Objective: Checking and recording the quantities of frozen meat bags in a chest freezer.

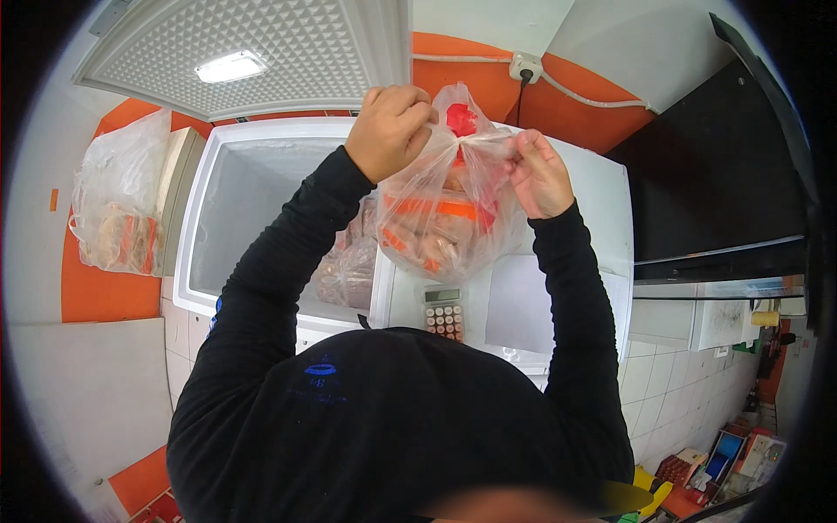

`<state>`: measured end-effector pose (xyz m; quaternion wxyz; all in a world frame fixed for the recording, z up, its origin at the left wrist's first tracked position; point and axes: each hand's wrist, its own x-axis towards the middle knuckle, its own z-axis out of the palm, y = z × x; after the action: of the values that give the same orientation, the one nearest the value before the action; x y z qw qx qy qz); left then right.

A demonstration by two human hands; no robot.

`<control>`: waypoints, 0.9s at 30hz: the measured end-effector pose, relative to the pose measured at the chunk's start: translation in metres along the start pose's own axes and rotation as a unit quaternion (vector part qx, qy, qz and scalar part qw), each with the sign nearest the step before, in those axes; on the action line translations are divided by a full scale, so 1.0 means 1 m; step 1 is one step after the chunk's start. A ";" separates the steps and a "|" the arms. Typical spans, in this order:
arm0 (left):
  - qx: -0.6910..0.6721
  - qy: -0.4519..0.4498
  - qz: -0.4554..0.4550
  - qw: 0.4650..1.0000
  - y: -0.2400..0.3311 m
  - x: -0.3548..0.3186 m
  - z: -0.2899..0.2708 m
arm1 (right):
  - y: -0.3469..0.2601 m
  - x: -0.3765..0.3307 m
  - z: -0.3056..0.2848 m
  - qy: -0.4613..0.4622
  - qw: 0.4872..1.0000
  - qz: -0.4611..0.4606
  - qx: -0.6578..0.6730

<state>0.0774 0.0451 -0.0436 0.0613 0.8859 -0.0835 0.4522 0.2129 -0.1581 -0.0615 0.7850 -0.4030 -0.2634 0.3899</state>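
Observation:
A clear plastic bag (432, 231) rests on the white top beside the open freezer. Inside it are packs with orange bands and something bright red near its gathered neck. My left hand (390, 131) is closed on the bag's upper left part, its fingers curled. On the other side, my right hand (539, 173) pinches the stretched plastic at the upper right between thumb and fingers. The neck between both hands looks twisted or knotted. In front of the bag lie a calculator (444, 314) and a sheet of white paper (519, 305).
The chest freezer (205, 218) stands open at left, its lid (288, 52) raised, with bagged packs (347, 275) inside. Another filled plastic bag (122, 209) is at far left. A plug sits in a wall socket (526, 65) behind; a large black panel (711, 174) stands right.

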 end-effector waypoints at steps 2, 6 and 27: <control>-0.025 -0.027 -0.024 0.999 0.005 -0.003 0.003 | -0.004 -0.001 0.006 0.003 0.998 0.000 0.059; 0.008 -0.038 -0.034 0.999 -0.011 -0.004 0.002 | -0.023 -0.019 0.032 -0.009 0.998 0.015 -0.059; -0.130 -0.209 -0.063 0.967 -0.118 -0.111 0.084 | -0.024 -0.147 -0.021 0.006 0.946 0.141 -0.292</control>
<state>0.1036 0.1552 -0.1865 0.1858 0.9486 -0.0968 0.2373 0.1560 -0.2973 -0.0676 0.5718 -0.6499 -0.3010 0.4002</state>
